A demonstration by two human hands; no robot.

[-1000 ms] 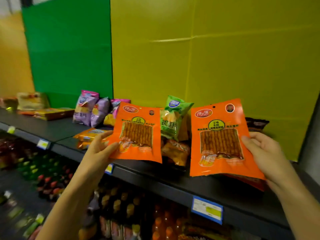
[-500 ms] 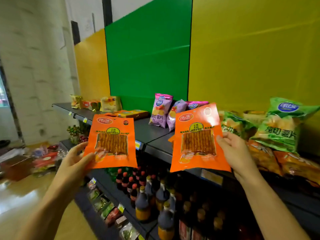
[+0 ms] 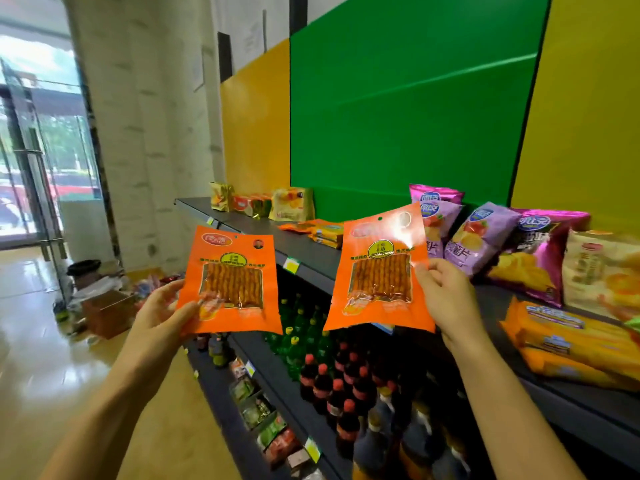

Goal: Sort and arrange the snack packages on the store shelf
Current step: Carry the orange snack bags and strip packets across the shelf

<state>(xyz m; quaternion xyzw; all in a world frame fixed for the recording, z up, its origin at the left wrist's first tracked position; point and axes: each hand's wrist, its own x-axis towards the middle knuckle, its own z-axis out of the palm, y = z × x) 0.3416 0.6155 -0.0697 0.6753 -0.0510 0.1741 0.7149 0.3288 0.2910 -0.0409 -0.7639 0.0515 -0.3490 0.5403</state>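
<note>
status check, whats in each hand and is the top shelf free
Left hand holds one orange packet, right hand another. Neither shelved yet. Top shelf partly bare between snack groups.

Head cam, close, faces fwd/down along shelf [image 3: 308,245] from its left.

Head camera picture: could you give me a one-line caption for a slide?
Left hand and right hand each hold up a matching orange snack packet beside a stocked store shelf.

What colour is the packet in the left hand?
Bright orange, with a clear window showing brownish snack sticks; the packet in the left hand shows plainly in the head view.
</note>
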